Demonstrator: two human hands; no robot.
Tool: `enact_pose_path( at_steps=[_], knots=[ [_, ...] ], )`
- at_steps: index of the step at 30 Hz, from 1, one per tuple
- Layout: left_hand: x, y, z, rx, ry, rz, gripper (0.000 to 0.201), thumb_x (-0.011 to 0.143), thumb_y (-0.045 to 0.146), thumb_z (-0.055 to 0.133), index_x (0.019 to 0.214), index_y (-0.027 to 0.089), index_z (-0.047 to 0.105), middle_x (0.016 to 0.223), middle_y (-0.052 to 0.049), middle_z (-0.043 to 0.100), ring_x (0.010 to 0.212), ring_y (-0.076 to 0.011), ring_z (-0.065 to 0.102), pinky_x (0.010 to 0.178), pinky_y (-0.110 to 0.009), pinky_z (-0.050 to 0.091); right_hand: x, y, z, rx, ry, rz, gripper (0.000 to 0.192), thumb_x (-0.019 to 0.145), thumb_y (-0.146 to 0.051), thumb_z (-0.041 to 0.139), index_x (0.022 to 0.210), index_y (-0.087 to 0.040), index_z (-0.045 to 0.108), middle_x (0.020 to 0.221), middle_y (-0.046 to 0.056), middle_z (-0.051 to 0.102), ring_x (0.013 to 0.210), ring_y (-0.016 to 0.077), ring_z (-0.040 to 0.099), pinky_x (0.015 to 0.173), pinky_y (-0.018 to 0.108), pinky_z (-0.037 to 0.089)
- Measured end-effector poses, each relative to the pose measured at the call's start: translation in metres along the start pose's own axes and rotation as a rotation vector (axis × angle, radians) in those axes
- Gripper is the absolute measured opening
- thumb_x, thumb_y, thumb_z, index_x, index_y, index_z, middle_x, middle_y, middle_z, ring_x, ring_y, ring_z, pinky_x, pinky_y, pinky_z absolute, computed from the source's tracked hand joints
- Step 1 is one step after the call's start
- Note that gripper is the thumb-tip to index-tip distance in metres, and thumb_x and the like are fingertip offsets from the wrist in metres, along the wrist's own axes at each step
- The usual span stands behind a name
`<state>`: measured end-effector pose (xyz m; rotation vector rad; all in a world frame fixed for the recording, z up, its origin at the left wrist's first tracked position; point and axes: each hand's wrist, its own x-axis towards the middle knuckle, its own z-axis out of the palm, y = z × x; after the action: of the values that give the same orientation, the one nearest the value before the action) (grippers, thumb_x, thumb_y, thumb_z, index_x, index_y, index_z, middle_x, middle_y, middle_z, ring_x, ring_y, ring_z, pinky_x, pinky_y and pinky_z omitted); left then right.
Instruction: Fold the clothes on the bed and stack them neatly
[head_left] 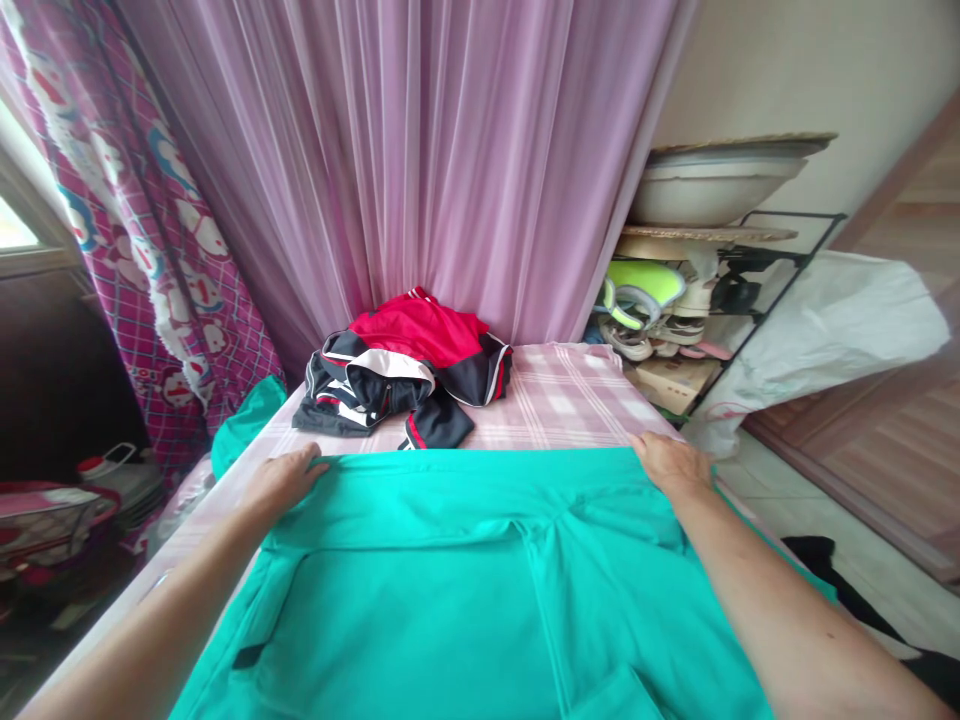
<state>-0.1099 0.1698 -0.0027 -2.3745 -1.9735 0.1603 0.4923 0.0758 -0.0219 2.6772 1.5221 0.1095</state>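
Note:
A turquoise-green garment [420,610] is spread across the near part of the bed or table, with a seamed panel and a small black tab at its lower left. Its kind is not clear from this view. My left hand [289,477] pinches its far left corner, and at the far right corner my right hand [673,464] grips the same edge. Between both hands the far edge runs nearly straight, while creases gather right of the middle. Just beyond lies a crumpled red, black and white sports jacket [420,335], touched by neither hand.
Pink plaid cloth [570,400] covers the surface. Purple curtains [450,150] hang behind it, and a patterned curtain [172,250] at left. To the right stands a rack [795,270] with shoes and a large basin [720,185], beside a white plastic bag [840,330]. More green fabric [244,425] hangs over the left edge.

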Motion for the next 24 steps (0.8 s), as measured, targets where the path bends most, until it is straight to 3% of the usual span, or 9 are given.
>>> enact_pose_path(
  at_steps=[5,8,10,12,14,16,19,24],
  knots=[
    [-0.004,0.019,0.001,-0.026,0.087,-0.024,0.051,0.09,0.046,0.037,0.127,0.018,0.058,0.131,-0.014,0.063,0.12,-0.0306,0.059,0.098,-0.041,0.044,-0.002,-0.025,-0.012,-0.044,0.097,-0.1,0.04,0.098,-0.032,0.04,0.122,-0.012,0.064,0.125,0.019,0.065,0.114,0.0311,0.06,0.095,0.046,0.045],
    [-0.018,0.065,0.0,-0.082,0.17,0.03,0.055,0.094,0.044,0.033,0.139,0.017,0.052,0.146,-0.012,0.052,0.134,-0.029,0.048,0.112,-0.045,0.034,-0.022,-0.061,-0.016,0.046,0.18,-0.25,0.047,0.099,-0.035,0.037,0.138,-0.015,0.053,0.142,0.016,0.054,0.128,0.0296,0.051,0.104,0.049,0.039],
    [-0.03,0.105,0.003,-0.13,0.179,0.142,0.056,0.097,0.048,0.031,0.145,0.024,0.046,0.154,-0.008,0.045,0.143,-0.0269,0.037,0.119,-0.049,0.023,-0.046,-0.085,-0.008,0.112,0.12,-0.373,0.051,0.099,-0.041,0.035,0.146,-0.023,0.046,0.151,0.012,0.046,0.136,0.0287,0.043,0.108,0.052,0.036],
    [-0.039,0.139,0.008,-0.18,0.106,0.195,0.059,0.097,0.055,0.031,0.149,0.03,0.04,0.159,-0.005,0.035,0.148,-0.0295,0.027,0.118,-0.058,0.017,-0.068,-0.101,0.005,0.113,0.015,-0.421,0.053,0.099,-0.047,0.034,0.147,-0.03,0.043,0.155,0.008,0.041,0.141,0.0289,0.036,0.11,0.059,0.03],
    [-0.045,0.159,0.014,-0.213,0.022,0.196,0.064,0.095,0.061,0.031,0.152,0.031,0.033,0.161,-0.007,0.029,0.149,-0.0323,0.022,0.116,-0.066,0.013,-0.083,-0.106,0.015,0.09,-0.041,-0.416,0.052,0.098,-0.047,0.035,0.148,-0.031,0.043,0.157,0.007,0.038,0.143,0.0284,0.033,0.112,0.061,0.025],
    [-0.049,0.163,0.018,-0.234,-0.012,0.205,0.067,0.094,0.064,0.031,0.154,0.031,0.029,0.162,-0.008,0.026,0.149,-0.0335,0.021,0.115,-0.069,0.01,-0.086,-0.106,0.013,0.079,-0.059,-0.41,0.05,0.098,-0.044,0.037,0.145,-0.028,0.048,0.154,0.008,0.042,0.141,0.0285,0.038,0.112,0.06,0.027],
    [-0.056,0.152,0.02,-0.24,-0.008,0.205,0.067,0.094,0.065,0.031,0.153,0.033,0.03,0.161,-0.008,0.028,0.149,-0.034,0.021,0.114,-0.071,0.007,-0.076,-0.118,-0.012,0.097,-0.049,-0.456,0.044,0.097,-0.036,0.039,0.134,-0.023,0.061,0.137,0.011,0.061,0.124,0.0274,0.056,0.105,0.047,0.039],
    [-0.068,0.132,0.022,-0.226,0.005,0.036,0.068,0.092,0.068,0.029,0.152,0.035,0.03,0.163,-0.008,0.024,0.149,-0.0382,0.019,0.107,-0.08,0.01,-0.06,-0.19,-0.054,0.115,0.043,-0.718,0.039,0.095,-0.024,0.044,0.128,-0.027,0.065,0.124,0.007,0.068,0.112,0.022,0.062,0.096,0.031,0.044]
  ],
)
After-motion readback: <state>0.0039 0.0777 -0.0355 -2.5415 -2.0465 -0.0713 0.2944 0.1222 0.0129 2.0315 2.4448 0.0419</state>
